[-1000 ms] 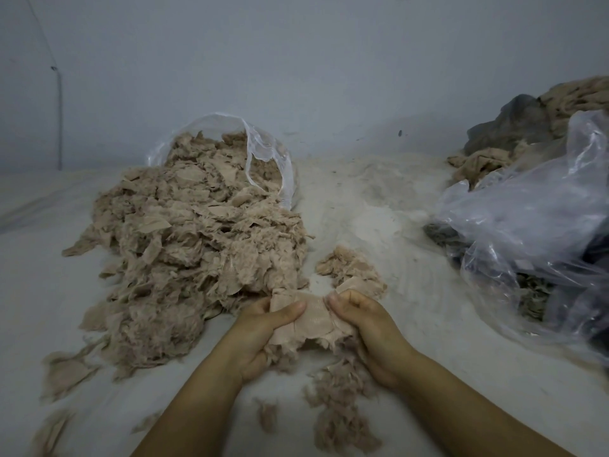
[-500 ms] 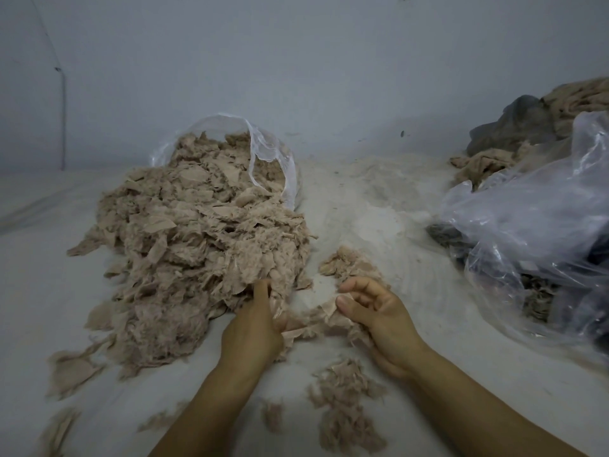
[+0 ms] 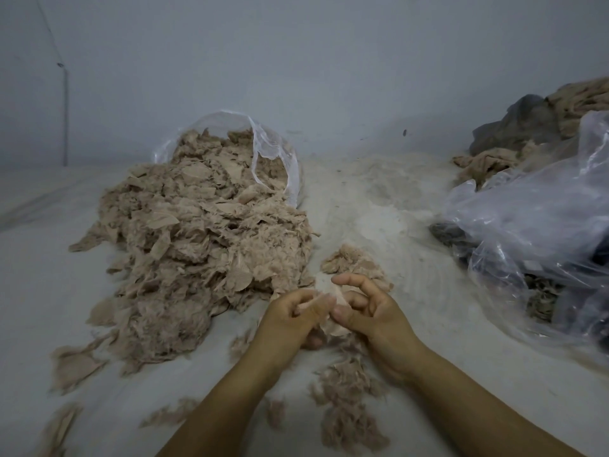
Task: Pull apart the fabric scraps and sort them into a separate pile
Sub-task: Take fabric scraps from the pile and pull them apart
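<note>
A big heap of beige fabric scraps [image 3: 197, 245] spills from a clear plastic bag [image 3: 276, 159] at the left. My left hand [image 3: 290, 318] and my right hand [image 3: 372, 311] meet in front of it, both pinching one small beige scrap [image 3: 333, 319] between them. A small pile of scraps [image 3: 352, 262] lies just beyond my right hand. Another loose pile [image 3: 346, 404] lies on the white surface below my wrists.
A crumpled clear plastic bag [image 3: 534, 232] with dark material inside fills the right side. Behind it lie tan and grey cloth bundles [image 3: 540, 127]. Stray scraps [image 3: 72, 364] dot the white surface at the left front. A grey wall stands behind.
My left hand left the big heap's edge and came back toward me. Both hands drew together and now pinch a small scrap between them.
</note>
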{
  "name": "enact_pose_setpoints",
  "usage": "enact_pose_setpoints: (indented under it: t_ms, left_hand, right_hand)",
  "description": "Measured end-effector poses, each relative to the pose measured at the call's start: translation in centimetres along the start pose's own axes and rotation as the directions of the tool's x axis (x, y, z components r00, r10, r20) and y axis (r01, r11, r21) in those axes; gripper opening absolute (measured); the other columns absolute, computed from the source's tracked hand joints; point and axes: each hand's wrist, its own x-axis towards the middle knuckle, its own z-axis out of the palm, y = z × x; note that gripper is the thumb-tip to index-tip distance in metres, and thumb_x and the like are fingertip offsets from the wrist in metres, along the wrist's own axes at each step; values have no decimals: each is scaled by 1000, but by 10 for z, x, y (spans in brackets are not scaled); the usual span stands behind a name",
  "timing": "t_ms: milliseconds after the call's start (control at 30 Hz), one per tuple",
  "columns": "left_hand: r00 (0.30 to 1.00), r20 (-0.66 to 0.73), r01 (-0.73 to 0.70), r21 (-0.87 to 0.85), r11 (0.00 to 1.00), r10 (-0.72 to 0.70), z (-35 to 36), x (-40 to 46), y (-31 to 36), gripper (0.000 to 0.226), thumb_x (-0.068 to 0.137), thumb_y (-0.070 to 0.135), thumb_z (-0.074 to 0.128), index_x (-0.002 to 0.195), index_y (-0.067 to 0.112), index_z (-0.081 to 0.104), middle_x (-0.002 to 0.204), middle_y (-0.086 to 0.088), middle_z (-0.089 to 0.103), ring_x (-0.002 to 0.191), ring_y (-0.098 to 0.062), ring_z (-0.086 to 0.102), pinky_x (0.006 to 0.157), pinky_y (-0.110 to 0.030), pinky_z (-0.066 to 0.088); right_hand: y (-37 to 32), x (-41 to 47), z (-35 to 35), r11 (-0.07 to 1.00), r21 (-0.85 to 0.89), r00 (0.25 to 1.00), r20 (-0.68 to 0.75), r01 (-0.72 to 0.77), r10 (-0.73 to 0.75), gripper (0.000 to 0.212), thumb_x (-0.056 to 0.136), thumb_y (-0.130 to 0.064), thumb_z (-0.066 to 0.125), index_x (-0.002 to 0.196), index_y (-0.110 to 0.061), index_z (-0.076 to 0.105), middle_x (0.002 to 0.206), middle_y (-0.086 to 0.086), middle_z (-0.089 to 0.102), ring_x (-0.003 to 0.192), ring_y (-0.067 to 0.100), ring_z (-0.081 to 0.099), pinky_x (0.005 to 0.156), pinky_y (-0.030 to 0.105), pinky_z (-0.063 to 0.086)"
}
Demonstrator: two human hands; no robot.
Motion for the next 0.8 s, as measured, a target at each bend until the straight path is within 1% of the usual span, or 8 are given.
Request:
enact_pose_setpoints:
  t_ms: [33, 133, 200, 267, 400, 467, 633, 800]
  left_hand:
    - [999, -34, -11, -7, 1000, 11, 1, 0, 1, 16, 85, 32, 65, 82, 18, 72, 67, -2, 66, 55, -10, 59, 53, -20, 50]
    - [997, -34, -71, 60, 996, 73, -3, 2, 0, 23, 88, 19, 62, 66, 18, 68, 52, 2, 57, 46, -8, 51, 45, -18, 43]
    - [998, 29, -56, 98, 994, 53, -3, 0, 0, 26, 87, 22, 63, 62, 17, 65, 49, 1, 56, 44, -8, 50, 44, -18, 42]
    - [1000, 8, -21, 94, 995, 20, 1, 0, 0, 29, 90, 22, 58, 63, 12, 62, 49, 0, 55, 42, -9, 49, 42, -19, 41]
    - [967, -238, 39, -222, 974, -93, -11, 10, 2, 31, 98, 16, 44, 71, 7, 56, 46, 3, 45, 37, -8, 36, 36, -17, 28]
    - [952, -284, 37, -267, 963, -116, -21, 12, 4, 29, 98, 16, 43, 74, 7, 58, 49, 2, 46, 38, -8, 35, 35, -16, 27]
    - [985, 51, 169, -191, 967, -162, -6, 5, -1, 13, 91, 22, 57, 86, 12, 62, 62, -2, 58, 45, -11, 48, 38, -19, 36]
    - [997, -29, 69, 32, 997, -68, -6, 5, -5, 20, 91, 20, 59, 72, 15, 63, 46, 2, 50, 38, -9, 42, 38, -18, 36]
  right_hand:
    - [-1, 0, 1, 1000, -3, 1000, -9, -15, 15, 47, 65, -18, 81, 109, -15, 63, 96, 27, 59, 89, 40, 50, 79, 47, 35]
    - [-2, -1, 2, 996, -12, 995, 39, -89, 89, 45, 77, -18, 76, 113, 1, 58, 101, 29, 61, 90, 38, 58, 85, 49, 45]
    - [-1, -1, 3, 995, -26, 994, 46, -93, 94, 39, 79, -21, 75, 102, 6, 58, 94, 30, 62, 87, 39, 58, 85, 54, 45]
    - [0, 0, 4, 997, -32, 997, -20, -69, 68, 29, 73, -20, 75, 86, 1, 59, 84, 27, 62, 79, 37, 57, 76, 50, 46]
    - [0, 2, 2, 998, 20, 993, -106, -54, 56, 19, 74, -18, 68, 74, -5, 55, 67, 19, 58, 53, 25, 56, 51, 30, 48]
    - [-1, 3, 0, 998, 42, 987, -147, -56, 61, 18, 76, -19, 66, 78, -4, 55, 66, 17, 56, 49, 19, 55, 48, 26, 48]
    - [2, 3, 9, 998, 45, 984, -173, -36, 43, 27, 74, -16, 68, 92, -1, 54, 71, 16, 60, 57, 22, 60, 50, 29, 53]
    - [0, 1, 6, 998, 11, 984, -165, -64, 65, 33, 70, -23, 73, 91, -3, 56, 83, 24, 59, 75, 34, 56, 66, 39, 48]
